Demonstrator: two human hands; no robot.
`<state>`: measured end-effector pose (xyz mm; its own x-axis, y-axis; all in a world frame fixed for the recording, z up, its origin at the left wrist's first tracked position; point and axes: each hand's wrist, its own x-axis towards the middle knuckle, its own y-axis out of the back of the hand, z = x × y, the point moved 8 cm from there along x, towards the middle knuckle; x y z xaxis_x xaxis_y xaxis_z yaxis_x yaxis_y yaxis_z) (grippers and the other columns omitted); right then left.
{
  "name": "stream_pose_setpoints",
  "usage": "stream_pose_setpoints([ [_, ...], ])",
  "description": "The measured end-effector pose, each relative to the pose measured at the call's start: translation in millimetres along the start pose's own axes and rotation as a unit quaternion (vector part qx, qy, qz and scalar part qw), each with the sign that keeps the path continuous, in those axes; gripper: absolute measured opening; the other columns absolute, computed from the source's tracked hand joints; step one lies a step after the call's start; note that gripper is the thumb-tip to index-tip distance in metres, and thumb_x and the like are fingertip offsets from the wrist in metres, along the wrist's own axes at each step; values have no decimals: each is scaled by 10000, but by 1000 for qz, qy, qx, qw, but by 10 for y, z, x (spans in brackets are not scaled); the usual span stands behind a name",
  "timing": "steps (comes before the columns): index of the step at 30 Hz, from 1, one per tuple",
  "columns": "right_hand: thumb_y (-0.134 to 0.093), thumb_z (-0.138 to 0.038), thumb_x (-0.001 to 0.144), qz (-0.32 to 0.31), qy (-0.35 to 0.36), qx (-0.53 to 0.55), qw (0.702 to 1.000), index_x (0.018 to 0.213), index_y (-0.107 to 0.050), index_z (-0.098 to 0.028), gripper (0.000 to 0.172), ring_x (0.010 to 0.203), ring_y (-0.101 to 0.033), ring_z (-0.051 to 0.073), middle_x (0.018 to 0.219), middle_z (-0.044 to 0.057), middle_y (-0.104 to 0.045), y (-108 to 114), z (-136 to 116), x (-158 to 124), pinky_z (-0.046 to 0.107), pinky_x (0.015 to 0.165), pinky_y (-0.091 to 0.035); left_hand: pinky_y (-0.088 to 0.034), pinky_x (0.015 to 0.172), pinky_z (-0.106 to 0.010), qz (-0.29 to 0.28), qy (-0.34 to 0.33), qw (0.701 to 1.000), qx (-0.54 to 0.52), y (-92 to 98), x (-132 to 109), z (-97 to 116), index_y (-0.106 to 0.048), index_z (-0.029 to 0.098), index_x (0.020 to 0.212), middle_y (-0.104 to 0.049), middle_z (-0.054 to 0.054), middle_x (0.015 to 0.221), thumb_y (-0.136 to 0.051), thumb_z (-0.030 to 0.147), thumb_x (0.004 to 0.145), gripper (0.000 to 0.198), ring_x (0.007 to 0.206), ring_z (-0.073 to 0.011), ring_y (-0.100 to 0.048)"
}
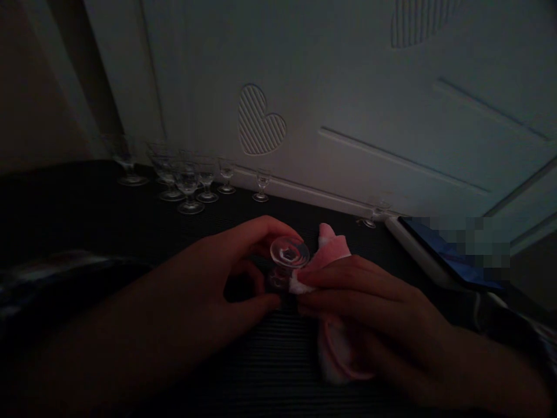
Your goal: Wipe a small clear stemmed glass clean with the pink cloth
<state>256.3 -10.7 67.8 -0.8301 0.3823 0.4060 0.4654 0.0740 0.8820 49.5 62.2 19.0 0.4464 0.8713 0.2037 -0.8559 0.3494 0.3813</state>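
Note:
Between my two hands is a small stemmed glass (289, 255), its round foot turned up toward the camera. My left hand (243, 261) curls around the glass from the left, fingers behind and thumb in front. From the right, my right hand (361, 302) pinches a pink and white cloth (333, 249) and presses its edge against the glass. Part of the cloth hangs below my right fingers. The bowl of the glass is dim and partly hidden by the fingers and cloth.
Several clear stemmed glasses (190, 191) stand at the back left of the dark table (278, 371). One small glass (371, 216) lies tilted by a device with a lit screen (435, 249) at the right. Behind rises a white panel (339, 75) with heart reliefs.

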Motion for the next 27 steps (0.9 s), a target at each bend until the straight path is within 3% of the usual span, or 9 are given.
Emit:
stream_pose_setpoints([
  [6,-677,-189,1305,-28,-25,4,999,1669,-818,-116,397,1692,-839,294,1778,234,-871,-33,-3,-14,447,1447,-679,-793,1049,-415,12,-11,1000,-1,-58,134,148,-870,382,1417,-939,-33,1187,-929,501,928,506,1321,-377,-909],
  [11,-672,-176,1291,-16,-27,-27,999,1786,-742,-166,501,1803,-747,285,1895,212,-788,8,-1,-30,440,1509,-616,-796,1044,-410,17,-2,1000,-14,-75,139,124,-889,401,1410,-951,-25,1170,-923,546,952,482,1324,-383,-920],
  [18,-657,-105,1256,-10,-21,-30,999,1932,-605,-223,688,1864,-685,281,1957,187,-735,5,-7,-52,434,1541,-569,-769,957,-303,-3,29,999,-30,20,7,-100,-911,435,1258,-987,52,1218,-1009,558,930,364,1179,-288,-951],
  [27,-695,-84,1231,-7,-11,-11,1000,1814,-681,-180,591,1795,-748,240,1861,194,-809,9,-41,-35,330,1479,-605,-746,838,-270,-43,51,996,-52,-23,-40,-81,-897,393,1063,-970,70,1017,-1043,507,928,229,971,-232,-928],
])
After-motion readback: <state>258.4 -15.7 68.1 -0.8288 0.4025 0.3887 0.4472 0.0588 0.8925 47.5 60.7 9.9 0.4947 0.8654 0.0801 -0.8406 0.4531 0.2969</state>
